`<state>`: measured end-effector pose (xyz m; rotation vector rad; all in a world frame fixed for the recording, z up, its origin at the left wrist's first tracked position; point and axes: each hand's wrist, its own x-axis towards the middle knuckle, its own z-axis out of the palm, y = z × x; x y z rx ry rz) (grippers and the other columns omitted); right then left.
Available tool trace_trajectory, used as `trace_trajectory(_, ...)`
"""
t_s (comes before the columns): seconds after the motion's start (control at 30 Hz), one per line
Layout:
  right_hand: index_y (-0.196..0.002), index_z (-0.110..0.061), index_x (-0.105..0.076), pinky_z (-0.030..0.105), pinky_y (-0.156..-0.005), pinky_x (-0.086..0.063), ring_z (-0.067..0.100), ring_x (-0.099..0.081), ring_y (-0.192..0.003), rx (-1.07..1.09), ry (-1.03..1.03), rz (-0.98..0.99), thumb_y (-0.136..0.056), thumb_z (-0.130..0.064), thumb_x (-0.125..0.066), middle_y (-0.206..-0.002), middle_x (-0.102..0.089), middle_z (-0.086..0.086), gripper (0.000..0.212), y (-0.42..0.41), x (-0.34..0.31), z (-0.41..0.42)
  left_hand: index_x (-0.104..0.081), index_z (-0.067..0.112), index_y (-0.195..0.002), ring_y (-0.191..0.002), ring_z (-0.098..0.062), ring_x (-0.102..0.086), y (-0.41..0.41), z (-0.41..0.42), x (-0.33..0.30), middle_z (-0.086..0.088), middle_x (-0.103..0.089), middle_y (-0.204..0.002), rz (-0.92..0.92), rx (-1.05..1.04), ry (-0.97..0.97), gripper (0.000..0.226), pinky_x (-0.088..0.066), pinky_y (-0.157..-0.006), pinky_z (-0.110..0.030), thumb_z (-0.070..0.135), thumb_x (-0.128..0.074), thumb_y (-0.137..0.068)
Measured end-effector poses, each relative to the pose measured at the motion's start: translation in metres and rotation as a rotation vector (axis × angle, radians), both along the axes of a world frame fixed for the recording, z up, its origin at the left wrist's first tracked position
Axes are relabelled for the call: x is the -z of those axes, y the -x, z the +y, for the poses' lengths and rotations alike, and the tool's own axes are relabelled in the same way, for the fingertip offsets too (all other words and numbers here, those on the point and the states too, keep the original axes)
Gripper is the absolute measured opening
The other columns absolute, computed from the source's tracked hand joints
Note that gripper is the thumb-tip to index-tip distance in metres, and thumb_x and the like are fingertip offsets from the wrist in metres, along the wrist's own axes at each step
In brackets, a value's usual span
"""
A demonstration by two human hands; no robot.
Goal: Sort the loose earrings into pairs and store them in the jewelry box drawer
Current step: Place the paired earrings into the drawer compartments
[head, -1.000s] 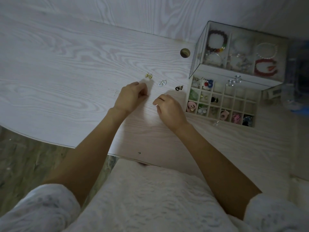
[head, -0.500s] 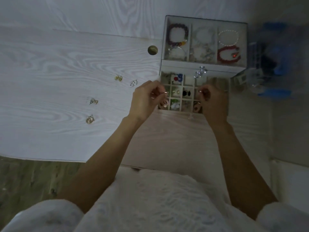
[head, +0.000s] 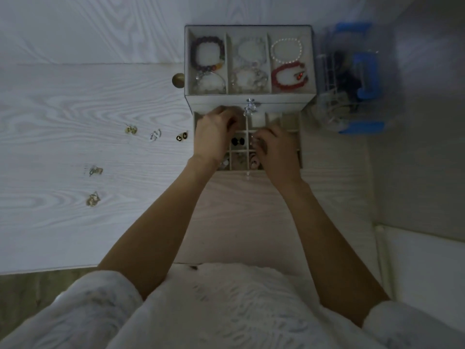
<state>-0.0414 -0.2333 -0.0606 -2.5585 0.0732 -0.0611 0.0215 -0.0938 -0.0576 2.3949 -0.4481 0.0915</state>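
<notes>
While both hands work over the pulled-out drawer point(head: 292, 122) in the centre of the frame, the left hand point(head: 216, 137) lies knuckles-up over the drawer's left cells, its fingers curled under towards the back row; what they hold, if anything, is hidden, so the state of its grip cannot be told. The right hand point(head: 276, 149) sits just right of it over the middle and front cells, fingers bent down into the dividers, with something small and pale at the fingertips that is too blurred to name; whether its grip is clamped on it cannot be told. Between the two hands a pair of black earrings point(head: 237, 141) lies in one cell.

The jewelry box point(head: 247, 102) stands on the pale wood-grain counter point(head: 63, 102) at upper centre, its top tray split into three compartments holding bead bracelets, and a clear crystal knob point(head: 249, 108) on its front.

Loose earrings lie on the counter to the left: a black-and-gold pair point(head: 181, 136) just beside the drawer, a silver pair point(head: 155, 135), a gold pair point(head: 131, 129), then lower left a greenish pair point(head: 95, 170) and another gold pair point(head: 92, 199).

A clear container with blue parts point(head: 357, 79) stands at the box's right.
</notes>
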Motion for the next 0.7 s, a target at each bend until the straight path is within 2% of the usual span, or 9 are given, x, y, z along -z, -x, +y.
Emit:
trace_trajectory(0.1,-0.098,-0.001,-0.066,0.027,-0.082,-0.038,0.03,-0.053,-0.099,0.0,0.041,0.025,-0.084,-0.001,-0.06,-0.102,-0.06,0.016,0.015,0.006,0.003,-0.001,-0.07,0.016,-0.097,-0.075,-0.025,-0.068,0.0,0.002,0.003,-0.006,-0.072,-0.088,0.006,-0.029,-0.039,0.016,-0.053,-0.065,-0.035,0.015,-0.066,-0.08)
trace_trajectory(0.2,-0.095,-0.002,-0.067,0.031,-0.082,-0.042,0.03,-0.053,-0.098,0.001,0.035,0.005,-0.083,0.0,-0.06,-0.1,-0.061,0.014,0.014,0.008,0.002,0.0,-0.067,0.014,-0.099,-0.071,-0.024,-0.067,0.009,0.011,-0.001,-0.007,-0.072,-0.084,-0.026,-0.025,-0.034,0.016,-0.054,-0.061,-0.034,0.017,-0.063,-0.084)
trace_trajectory(0.3,-0.095,-0.002,-0.067,0.03,-0.079,-0.04,0.03,-0.054,-0.096,-0.014,0.079,-0.011,-0.085,-0.001,-0.059,-0.099,-0.063,0.013,0.013,0.01,-0.001,0.0,-0.067,0.016,-0.093,-0.062,-0.022,-0.062,0.028,0.032,-0.013,-0.003,-0.068,-0.073,-0.158,-0.028,-0.104,0.013,-0.041,-0.05,-0.023,0.024,-0.057,-0.09)
trace_trajectory(0.4,-0.095,-0.003,-0.067,0.035,-0.076,-0.045,0.03,-0.057,-0.09,-0.031,0.1,-0.082,-0.088,-0.005,-0.055,-0.096,-0.064,0.013,0.014,0.013,-0.009,0.007,-0.066,0.015,-0.087,-0.062,-0.021,-0.06,0.049,0.064,-0.018,-0.001,-0.065,-0.066,-0.224,-0.003,-0.183,0.015,-0.033,-0.048,-0.021,0.022,-0.054,-0.091)
trace_trajectory(0.57,-0.097,-0.005,-0.068,0.033,-0.069,-0.05,0.025,-0.061,-0.082,-0.135,0.003,-0.173,-0.088,-0.004,-0.055,-0.09,-0.067,0.01,0.016,0.015,-0.027,0.05,-0.069,0.018,-0.095,-0.085,-0.02,-0.063,0.063,0.13,-0.013,0.002,-0.072,-0.087,-0.066,-0.104,-0.198,0.011,-0.045,-0.062,-0.026,0.019,-0.06,-0.088)
trace_trajectory(0.7,-0.089,-0.004,-0.071,0.031,-0.068,-0.052,0.027,-0.064,-0.076,-0.33,0.066,-0.245,-0.07,0.011,-0.066,-0.082,-0.07,0.01,0.025,-0.004,-0.021,0.106,-0.067,0.016,-0.101,-0.089,-0.02,-0.062,0.055,0.168,-0.004,0.001,-0.07,-0.098,0.138,-0.313,-0.029,0.016,-0.049,-0.077,-0.033,0.017,-0.062,-0.086)
